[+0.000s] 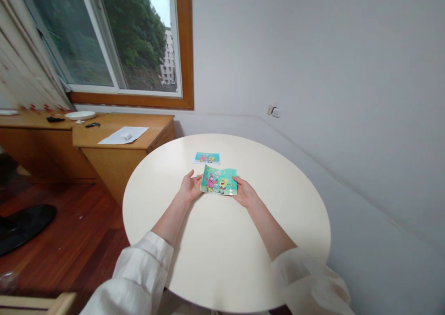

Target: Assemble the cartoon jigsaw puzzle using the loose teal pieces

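Observation:
Between my two hands is a thin turquoise cartoon picture sheet (218, 181). It shows a pink figure, a pale figure and a yellow square figure. A small white mark like a jigsaw piece sits at its lower right, and the top edge looks wavy. My right hand (245, 192) pinches the right edge, thumb on the front. At the left edge, my left hand (191, 185) supports the sheet with its fingers, thumb raised off it. Just beyond lies a smaller, white-bordered card (206, 157) with a similar picture, flat on the table.
The round cream table (222, 259) stands against the wall. To the left, a wooden cabinet (114, 125) bears a white paper (123, 135) with a small white object, a white plate (80, 115) and dark items. A black round base (28, 227) rests on the floor.

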A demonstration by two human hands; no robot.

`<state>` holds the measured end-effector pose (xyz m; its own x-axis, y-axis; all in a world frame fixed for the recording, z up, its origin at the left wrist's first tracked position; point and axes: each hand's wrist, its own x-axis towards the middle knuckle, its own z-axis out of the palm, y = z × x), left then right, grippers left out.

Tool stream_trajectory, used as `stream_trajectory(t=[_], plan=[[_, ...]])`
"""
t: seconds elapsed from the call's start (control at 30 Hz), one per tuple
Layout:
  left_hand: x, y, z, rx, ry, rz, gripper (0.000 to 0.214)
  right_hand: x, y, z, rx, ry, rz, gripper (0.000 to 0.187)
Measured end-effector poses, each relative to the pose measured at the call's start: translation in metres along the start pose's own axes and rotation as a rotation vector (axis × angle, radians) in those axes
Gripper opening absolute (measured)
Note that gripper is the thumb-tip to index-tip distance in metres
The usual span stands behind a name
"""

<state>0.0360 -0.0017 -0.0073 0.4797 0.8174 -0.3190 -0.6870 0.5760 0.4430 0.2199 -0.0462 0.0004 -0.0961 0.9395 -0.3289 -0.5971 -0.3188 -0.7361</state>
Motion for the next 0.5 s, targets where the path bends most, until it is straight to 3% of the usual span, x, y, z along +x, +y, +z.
stream_trajectory(t=[0.27,0.5], plan=[[0.0019,-0.0034,0.0011,0.036,-0.05,-0.025,0.052,-0.0025,0.0044,-0.0008,0.036,-0.09,0.058,0.029],[0.002,-0.01,0.0045,0.183,-0.059,0.03,0.032,-0.0054,0.004,0.0006,0.044,-0.107,0.027,0.029]])
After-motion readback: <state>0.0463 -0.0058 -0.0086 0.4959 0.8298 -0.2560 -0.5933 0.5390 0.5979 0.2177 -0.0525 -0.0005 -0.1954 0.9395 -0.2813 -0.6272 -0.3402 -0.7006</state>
